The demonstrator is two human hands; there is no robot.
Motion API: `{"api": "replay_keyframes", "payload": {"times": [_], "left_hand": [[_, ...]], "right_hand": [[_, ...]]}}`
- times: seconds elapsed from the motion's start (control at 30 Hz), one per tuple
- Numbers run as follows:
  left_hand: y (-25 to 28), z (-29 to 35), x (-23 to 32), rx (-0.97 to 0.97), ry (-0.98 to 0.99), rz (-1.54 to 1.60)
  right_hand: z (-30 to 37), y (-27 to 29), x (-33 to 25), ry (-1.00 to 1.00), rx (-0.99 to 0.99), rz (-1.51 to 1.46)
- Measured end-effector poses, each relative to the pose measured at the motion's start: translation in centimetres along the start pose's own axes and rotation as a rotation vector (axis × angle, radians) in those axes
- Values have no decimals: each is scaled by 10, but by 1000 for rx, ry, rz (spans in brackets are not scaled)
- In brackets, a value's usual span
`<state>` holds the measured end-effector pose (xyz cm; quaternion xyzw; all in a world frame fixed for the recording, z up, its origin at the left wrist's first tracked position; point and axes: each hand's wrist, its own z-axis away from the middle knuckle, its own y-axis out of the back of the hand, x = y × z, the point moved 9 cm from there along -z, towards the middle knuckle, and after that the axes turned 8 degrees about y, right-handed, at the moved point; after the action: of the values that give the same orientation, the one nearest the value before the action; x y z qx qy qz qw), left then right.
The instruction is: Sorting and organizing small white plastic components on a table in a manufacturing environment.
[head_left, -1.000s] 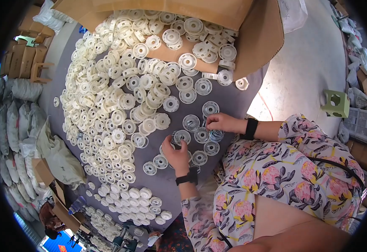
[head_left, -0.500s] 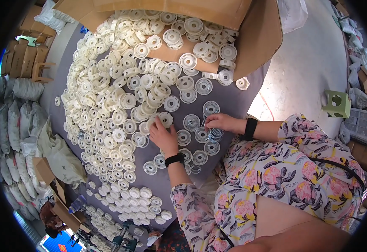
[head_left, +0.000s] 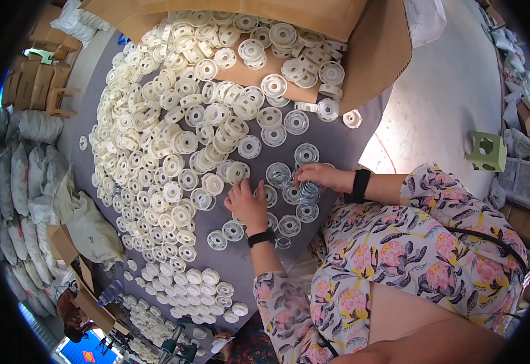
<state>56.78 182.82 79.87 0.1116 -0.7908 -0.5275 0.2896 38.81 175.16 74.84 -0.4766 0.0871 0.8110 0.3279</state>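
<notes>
My left hand (head_left: 248,207) lies low over the grey cloth with its fingers stretched and apart. It is at the near edge of the heap of white plastic rings (head_left: 172,192), beside a white plastic disc (head_left: 267,195). My right hand (head_left: 318,175) is closed on several shiny metal coil springs (head_left: 309,193), which hang below its fingers. Under and around the springs, flanged white discs lie flat in loose rows, such as one disc (head_left: 306,154) and another disc (head_left: 289,225). A small spring or metal ring (head_left: 283,242) lies at the table's near edge.
An open cardboard box (head_left: 374,67) lies on its side at the back, with rings spilling from it. Stacked white round parts (head_left: 195,291) stand at the near left. A green stool (head_left: 486,151) is on the floor to the right; filled sacks (head_left: 21,176) line the left.
My left hand has moved right and toward me, off the ring heap. My right hand has stayed nearly in place, still gripping the springs.
</notes>
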Motion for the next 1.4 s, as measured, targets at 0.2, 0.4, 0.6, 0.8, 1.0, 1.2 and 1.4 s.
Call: {"api": "replay_keyframes", "payload": {"times": [0.2,0.4,0.6,0.8,1.0,1.2,1.4], "left_hand": [[15,-1,5,1,55,190],[13,-7,9,-16,-9,142],[6,22,41,-405,138,1002],[-22,40,24,-638,542,1438],[31,5,-5,133,167,381],[16,8,-11,10,84,237],[32,-26,-62,176,176,158]], "right_hand": [[0,-9,1,-55,-23,-108],[-2,-14,0,-38,-64,-80],[-2,-21,-18,-28,-77,-58],[3,-32,-10,-195,-217,-218],[5,-24,-3,-207,-158,-250],[-3,-19,1,-184,-118,-370],[-2,-22,-7,-180,-129,-430]]}}
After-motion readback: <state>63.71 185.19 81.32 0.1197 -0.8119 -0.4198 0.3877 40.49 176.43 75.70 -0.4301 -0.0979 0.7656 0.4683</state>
